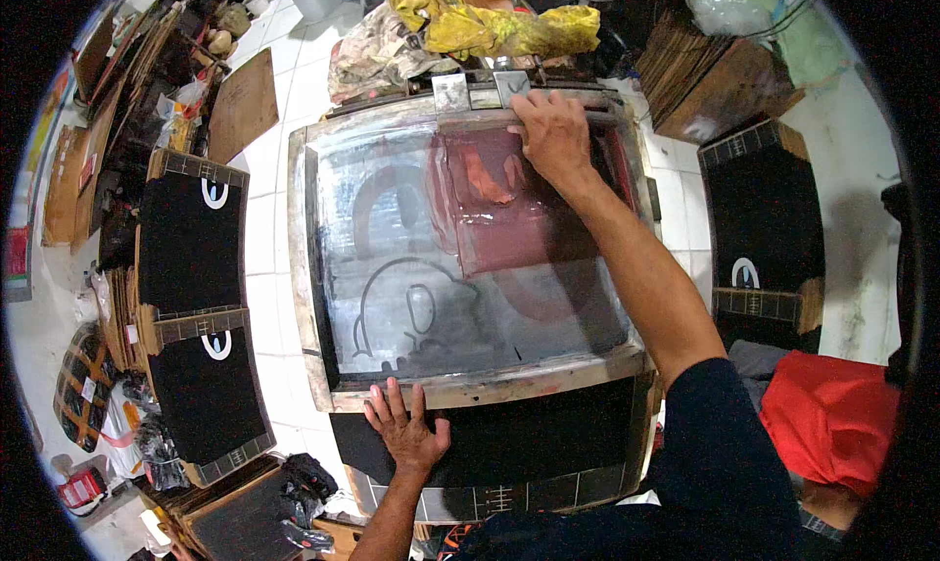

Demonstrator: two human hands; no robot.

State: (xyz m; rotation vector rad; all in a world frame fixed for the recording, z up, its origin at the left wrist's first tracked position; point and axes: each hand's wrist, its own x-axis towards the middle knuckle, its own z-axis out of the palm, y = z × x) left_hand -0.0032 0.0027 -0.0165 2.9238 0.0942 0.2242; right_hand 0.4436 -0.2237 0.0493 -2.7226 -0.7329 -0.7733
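The left hand (406, 427) lies flat and open, fingers spread, pressing on the near edge of a printing screen (470, 257), its palm over the black cloth (519, 444) that sticks out below the frame. The right hand (550, 135) reaches across to the far edge of the screen and is closed over something there, probably the handle of a squeegee, though the fingers hide it. Just below that hand a patch of red ink (499, 213) spreads over the mesh, and a faint outline drawing shows nearer the left hand. The screen sits in a worn wooden frame on a table in the middle of the view, held at the far side by metal clamps (480, 89).

Left of the table, black cloth pieces on boards (191, 311) lie on the white tile floor (264, 238). Another black board (764, 228) lies to the right, with a red cloth (827, 414) near the right arm. Crumpled yellow rags (499, 23) sit beyond the clamps.
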